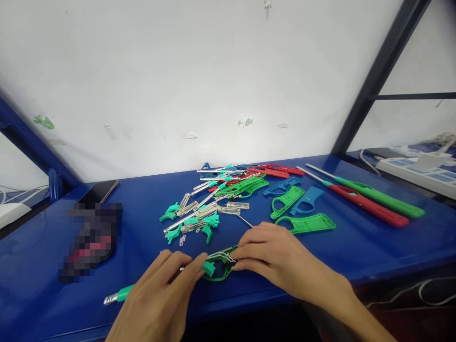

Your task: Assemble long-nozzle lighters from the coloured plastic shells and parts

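A half-open green lighter body (221, 267) lies on the blue table (142, 199) near its front edge, its metal tube (117, 297) sticking out to the left. My left hand (162, 297) rests on it from the left, fingers curled onto the teal trigger piece (209, 269). From the right, my right hand (274, 256) pinches thin wires and a small part at the body's top. Both hands press on the same lighter.
A pile of green, red and blue handle shells, teal triggers and metal tubes (228, 199) lies behind the hands. Two assembled long lighters, red (359, 202) and green (374, 194), lie at right. A phone (98, 191) and a blurred dark object (90, 240) sit at left.
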A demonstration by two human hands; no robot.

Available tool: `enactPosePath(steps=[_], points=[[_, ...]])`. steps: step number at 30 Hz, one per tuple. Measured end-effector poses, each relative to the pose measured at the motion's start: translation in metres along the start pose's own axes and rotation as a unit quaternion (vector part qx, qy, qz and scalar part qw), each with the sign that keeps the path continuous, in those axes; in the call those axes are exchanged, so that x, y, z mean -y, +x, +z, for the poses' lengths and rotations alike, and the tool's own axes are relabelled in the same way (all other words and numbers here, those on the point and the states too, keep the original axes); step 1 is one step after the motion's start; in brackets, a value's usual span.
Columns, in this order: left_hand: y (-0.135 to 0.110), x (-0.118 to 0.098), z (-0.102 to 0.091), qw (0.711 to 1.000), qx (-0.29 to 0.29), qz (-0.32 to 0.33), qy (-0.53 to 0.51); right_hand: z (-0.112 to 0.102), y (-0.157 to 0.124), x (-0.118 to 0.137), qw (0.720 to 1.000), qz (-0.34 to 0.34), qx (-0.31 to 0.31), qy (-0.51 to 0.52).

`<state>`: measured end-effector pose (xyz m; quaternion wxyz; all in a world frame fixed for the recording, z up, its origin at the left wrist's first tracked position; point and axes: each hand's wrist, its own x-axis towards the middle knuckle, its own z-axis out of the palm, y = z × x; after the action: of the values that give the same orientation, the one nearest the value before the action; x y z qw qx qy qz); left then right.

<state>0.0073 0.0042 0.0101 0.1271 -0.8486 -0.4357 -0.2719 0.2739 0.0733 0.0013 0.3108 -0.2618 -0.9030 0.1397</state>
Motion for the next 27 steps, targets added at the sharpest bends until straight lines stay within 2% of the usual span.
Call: enactPosePath(steps=[5,16,23,27], points=[[-0.001,-0.003,0.003,1.0,-0.004,-0.004,-0.014,-0.001,0.001,0.001,1.0,0.003,-0.002,-0.007],[-0.011,-0.013,0.021,0.999,-0.025,-0.01,0.025,0.0,0.0,0.003,1.0,0.011,-0.01,0.015],[-0.002,-0.018,0.022,0.999,-0.052,0.004,0.011,0.001,-0.001,0.001,0.999,-0.005,-0.025,0.035],[-0.004,-0.015,0.022,1.0,-0.026,-0.002,0.013,0.001,0.0,0.002,0.999,-0.004,-0.024,0.046]])
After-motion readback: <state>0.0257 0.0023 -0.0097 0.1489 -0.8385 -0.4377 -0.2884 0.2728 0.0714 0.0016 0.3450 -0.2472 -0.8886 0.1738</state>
